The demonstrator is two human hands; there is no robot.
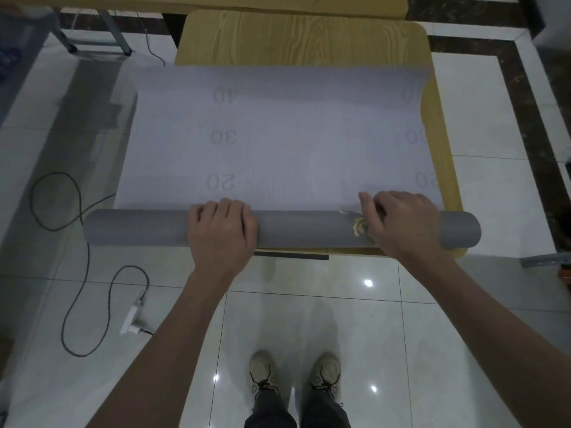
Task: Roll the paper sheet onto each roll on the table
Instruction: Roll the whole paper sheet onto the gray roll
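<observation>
A grey roll (139, 228) lies across the near edge of the wooden table (302, 41), overhanging both sides. A pale sheet (278, 128) printed with faint numbers extends from the roll away from me, covering most of the tabletop. My left hand (221, 231) lies over the roll's middle with its fingers curled over the top. My right hand (401, 223) lies over the roll near its right end, fingers bent onto the sheet's near edge. A small tan mark (358, 225) shows on the roll beside the right hand.
White floor tiles surround the table. A black cable (83, 242) and a white power adapter (131, 319) lie on the floor at left. Metal frame legs (117, 35) stand at the far left. My shoes (293, 375) are below the table edge.
</observation>
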